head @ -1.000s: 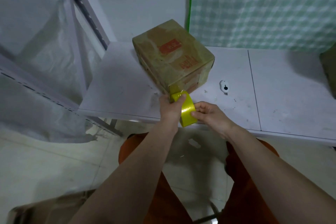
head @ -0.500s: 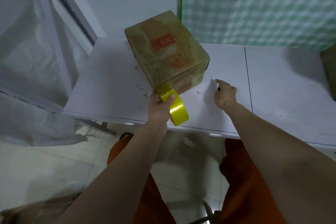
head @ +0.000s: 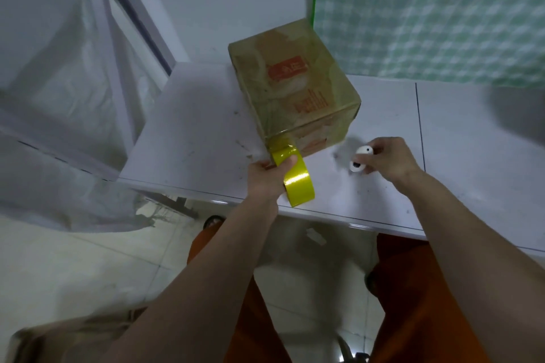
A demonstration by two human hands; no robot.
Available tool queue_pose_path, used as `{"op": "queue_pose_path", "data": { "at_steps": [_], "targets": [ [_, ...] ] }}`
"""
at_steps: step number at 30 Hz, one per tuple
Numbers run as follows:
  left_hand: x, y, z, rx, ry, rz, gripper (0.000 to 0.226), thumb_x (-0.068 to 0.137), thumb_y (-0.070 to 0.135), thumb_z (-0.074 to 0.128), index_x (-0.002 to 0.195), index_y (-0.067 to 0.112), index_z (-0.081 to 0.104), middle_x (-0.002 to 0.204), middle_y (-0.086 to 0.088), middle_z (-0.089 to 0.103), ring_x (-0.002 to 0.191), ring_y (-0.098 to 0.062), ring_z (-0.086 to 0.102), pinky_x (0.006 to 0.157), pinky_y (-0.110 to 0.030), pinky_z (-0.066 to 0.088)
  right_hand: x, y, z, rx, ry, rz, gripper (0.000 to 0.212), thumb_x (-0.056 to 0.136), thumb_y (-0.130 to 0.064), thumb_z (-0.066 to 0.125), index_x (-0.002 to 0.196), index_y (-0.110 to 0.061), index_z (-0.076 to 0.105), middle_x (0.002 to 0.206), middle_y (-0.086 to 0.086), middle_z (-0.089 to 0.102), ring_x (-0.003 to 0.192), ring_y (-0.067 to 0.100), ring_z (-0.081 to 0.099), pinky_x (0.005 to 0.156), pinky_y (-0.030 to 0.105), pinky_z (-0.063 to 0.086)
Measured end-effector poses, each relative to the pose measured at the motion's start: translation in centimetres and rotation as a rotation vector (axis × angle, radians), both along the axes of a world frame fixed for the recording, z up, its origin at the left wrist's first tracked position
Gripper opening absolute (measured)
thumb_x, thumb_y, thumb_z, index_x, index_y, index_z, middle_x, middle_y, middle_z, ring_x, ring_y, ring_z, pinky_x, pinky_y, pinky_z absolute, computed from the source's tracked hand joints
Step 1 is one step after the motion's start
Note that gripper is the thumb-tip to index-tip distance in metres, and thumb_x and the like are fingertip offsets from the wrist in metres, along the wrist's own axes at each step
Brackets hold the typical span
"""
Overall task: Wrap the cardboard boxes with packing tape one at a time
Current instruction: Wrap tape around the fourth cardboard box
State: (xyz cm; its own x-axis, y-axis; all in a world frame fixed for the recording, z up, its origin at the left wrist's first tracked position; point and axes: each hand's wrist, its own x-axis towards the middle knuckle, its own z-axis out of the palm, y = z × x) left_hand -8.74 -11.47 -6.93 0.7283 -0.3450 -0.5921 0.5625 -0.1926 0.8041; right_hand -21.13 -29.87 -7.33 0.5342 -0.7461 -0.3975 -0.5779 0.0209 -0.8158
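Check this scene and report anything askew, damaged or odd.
The cardboard box sits turned at an angle to the table edge, and the tape layers on it look wrinkled. A strip still runs from its near corner to the yellow tape roll in the left hand. The right hand holds a small white object. No spill or damage shows.

The box [head: 295, 91] is a brown cardboard cube with red-orange printing, already covered in glossy yellowish tape. It stands on the white table [head: 191, 127] near the back wall, turned so one corner points toward the person. The tape roll [head: 296, 183] is bright yellow and shiny, held on edge at the table's front edge. A short strip runs from the roll up to the box's near bottom corner, where it is stuck.
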Motion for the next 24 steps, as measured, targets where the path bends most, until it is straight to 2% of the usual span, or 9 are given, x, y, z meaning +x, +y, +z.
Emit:
{"op": "queue_pose_path", "data": {
  "at_steps": [1, 3, 4, 5, 8, 11, 14, 20, 24],
  "targets": [
    [-0.3, 0.0, 0.3, -0.001, -0.007, 0.018, 0.04, 0.071, 0.021, 0.085, 0.1, 0.003, 0.063, 0.101, -0.013, 0.068, 0.101, -0.031, 0.067, 0.091, -0.048, 0.054, 0.0, 1.1, 1.6, 0.103, -0.158, 0.001, 0.017, 0.076, 0.002, 0.075, 0.087, 0.006, 0.063, 0.079, 0.017, 0.065, 0.065, 0.025, 0.064, 0.061, 0.027, 0.057],
    [-0.5, 0.1, 0.2, 0.007, -0.03, 0.054, 0.064, 0.054, 0.033, 0.088, 0.104, 0.001, 0.063, 0.101, -0.015, 0.069, 0.095, -0.029, 0.069, 0.088, -0.052, 0.055, 0.6, 3.0, 4.6, 0.228, -0.403, 0.051, 0.014, 0.075, 0.008, 0.072, 0.082, 0.003, 0.061, 0.072, 0.01, 0.067, 0.066, 0.02, 0.067, 0.062, 0.025, 0.059],
    [-0.7, 0.0, 0.2, -0.003, -0.041, 0.064, 0.067, 0.055, 0.032, 0.089, 0.107, 0.002, 0.059, 0.101, -0.014, 0.068, 0.093, -0.028, 0.068, 0.087, -0.05, 0.055, 1.4, 3.8, 5.8, 0.219, -0.463, 0.097, 0.015, 0.074, 0.01, 0.071, 0.078, 0.0, 0.061, 0.068, 0.005, 0.068, 0.065, 0.017, 0.068, 0.065, 0.025, 0.059],
    [-1.0, 0.1, 0.4, -0.019, -0.046, 0.079, 0.059, 0.062, 0.024, 0.088, 0.107, 0.005, 0.055, 0.099, -0.012, 0.066, 0.09, -0.027, 0.067, 0.085, -0.047, 0.056, 2.3, 4.4, 6.8, 0.18, -0.497, 0.153, 0.018, 0.073, 0.01, 0.071, 0.075, -0.004, 0.062, 0.065, -0.001, 0.069, 0.064, 0.014, 0.068, 0.067, 0.024, 0.059],
    [-1.3, 0.4, 0.5, -0.068, -0.058, 0.118, 0.041, 0.077, 0.006, 0.079, 0.101, 0.013, 0.047, 0.09, -0.006, 0.062, 0.079, -0.022, 0.063, 0.075, -0.04, 0.054, 5.5, 5.9, 8.1, 0.056, -0.501, 0.232, 0.022, 0.072, 0.006, 0.075, 0.074, -0.012, 0.062, 0.064, -0.007, 0.068, 0.062, 0.006, 0.061, 0.062, 0.017, 0.051],
    [-1.5, 0.8, 0.2, -0.084, -0.066, 0.112, 0.041, 0.076, 0.006, 0.079, 0.1, 0.021, 0.049, 0.088, -0.005, 0.063, 0.083, -0.026, 0.064, 0.078, -0.046, 0.055, 7.6, 7.0, 7.5, 0.022, -0.48, 0.226, 0.025, 0.075, 0.003, 0.075, 0.073, -0.015, 0.057, 0.066, -0.001, 0.06, 0.06, 0.007, 0.054, 0.059, 0.02, 0.046],
    [-1.7, 0.9, 0.1, -0.109, -0.071, 0.098, 0.038, 0.074, 0.007, 0.081, 0.093, 0.029, 0.055, 0.1, -0.015, 0.066, 0.092, -0.033, 0.066, 0.079, -0.049, 0.055, 8.1, 7.2, 6.8, -0.007, -0.47, 0.22, 0.028, 0.079, 0.004, 0.07, 0.074, -0.017, 0.052, 0.069, 0.002, 0.053, 0.06, 0.004, 0.049, 0.06, 0.019, 0.041],
    [-0.9, 0.8, 0.1, -0.122, 0.11, 0.112, 0.01, 0.088, 0.017, 0.068, 0.087, 0.024, 0.061, 0.107, -0.014, 0.065, 0.091, -0.027, 0.061, 0.069, -0.034, 0.052, 7.7, 6.9, 6.9, -0.045, -0.442, 0.281, 0.029, 0.082, 0.009, 0.064, 0.078, -0.018, 0.053, 0.08, 0.007, 0.057, 0.074, 0.016, 0.051, 0.067, 0.027, 0.043],
    [-0.7, 0.7, 0.0, -0.111, 0.105, 0.086, 0.009, 0.092, 0.015, 0.06, 0.088, 0.023, 0.058, 0.1, -0.012, 0.06, 0.087, -0.026, 0.057, 0.062, -0.029, 0.051, 6.8, 7.2, 6.7, -0.119, -0.452, 0.386, 0.033, 0.078, 0.013, 0.064, 0.075, -0.019, 0.057, 0.078, 0.005, 0.058, 0.074, 0.015, 0.052, 0.067, 0.026, 0.043]
  ]
}}
